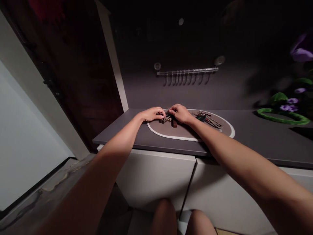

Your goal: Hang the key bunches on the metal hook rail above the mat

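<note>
On an oval brown mat (188, 133) with a white rim lies a bunch of keys (165, 120), small and metallic. My left hand (153, 114) comes to it from the left, its fingers curled and closed on the keys. My right hand (181, 113) is just to the right with fingertips pinched together near the bunch; what they hold is too small to make out. A dark reddish-brown block-like piece (174, 123) lies under the right fingers. Right of that hand rests a tangle of keys and braided cords (207, 119), partly hidden by my wrist.
The mat lies on a dark grey countertop (249, 140) above white cabinet doors (158, 173). A clear rail (187, 71) with several hooks is fixed to the wall behind. Purple flowers (290, 106) with a green fuzzy ring (283, 121) stand at right. A dark door (80, 75) is at left.
</note>
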Motion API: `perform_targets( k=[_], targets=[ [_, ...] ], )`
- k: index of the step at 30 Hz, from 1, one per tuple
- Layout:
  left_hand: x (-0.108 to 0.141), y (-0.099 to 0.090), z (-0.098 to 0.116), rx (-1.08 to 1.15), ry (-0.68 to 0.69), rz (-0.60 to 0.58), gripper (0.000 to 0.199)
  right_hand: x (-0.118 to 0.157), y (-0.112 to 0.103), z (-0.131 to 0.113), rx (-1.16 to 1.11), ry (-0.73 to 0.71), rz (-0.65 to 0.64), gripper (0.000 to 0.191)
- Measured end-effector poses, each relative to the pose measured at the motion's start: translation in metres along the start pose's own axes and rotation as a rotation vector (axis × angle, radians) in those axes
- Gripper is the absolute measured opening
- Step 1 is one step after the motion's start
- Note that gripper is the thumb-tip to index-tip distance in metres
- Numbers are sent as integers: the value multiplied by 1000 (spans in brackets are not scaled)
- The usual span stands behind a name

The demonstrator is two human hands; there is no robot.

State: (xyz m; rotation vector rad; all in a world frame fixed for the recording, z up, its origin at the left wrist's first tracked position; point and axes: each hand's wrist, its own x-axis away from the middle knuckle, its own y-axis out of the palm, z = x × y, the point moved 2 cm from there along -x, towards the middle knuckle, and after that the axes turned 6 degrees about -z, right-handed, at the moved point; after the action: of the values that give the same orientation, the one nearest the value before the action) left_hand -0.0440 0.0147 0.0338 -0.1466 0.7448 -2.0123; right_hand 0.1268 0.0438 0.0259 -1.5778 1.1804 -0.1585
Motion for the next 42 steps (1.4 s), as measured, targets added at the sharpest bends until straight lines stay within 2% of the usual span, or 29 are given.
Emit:
perform_targets(
  k=[5, 10, 15, 21, 26, 33, 38, 42],
  targets=[
    [-3, 2, -4, -170, 82, 31, 5, -1, 0, -2, 23, 6, -4, 17],
    [-5, 4, -9, -151, 72, 159, 16, -1, 0, -2, 51, 0, -5, 19],
    [-10, 6, -15, 75, 31, 214, 26, 0, -1, -3, 43, -12, 7, 21],
    [-15, 5, -15, 382, 101, 313, 19, 1, -4, -5, -15, -1, 90, 24],
    [-12, 9, -5, 565, 89, 377, 15, 3, -7, -8, -108, -10, 204, 26],
    [-11, 10, 4, 756, 102, 455, 7, 5, -14, -18, -150, -123, 353, 17],
    [-10, 12, 6, 818, 112, 458, 6, 6, -12, -20, -126, -203, 317, 14],
    [-9, 14, 9, 841, 93, 439, 8, 6, -10, -18, -107, -212, 310, 13]
  ],
)
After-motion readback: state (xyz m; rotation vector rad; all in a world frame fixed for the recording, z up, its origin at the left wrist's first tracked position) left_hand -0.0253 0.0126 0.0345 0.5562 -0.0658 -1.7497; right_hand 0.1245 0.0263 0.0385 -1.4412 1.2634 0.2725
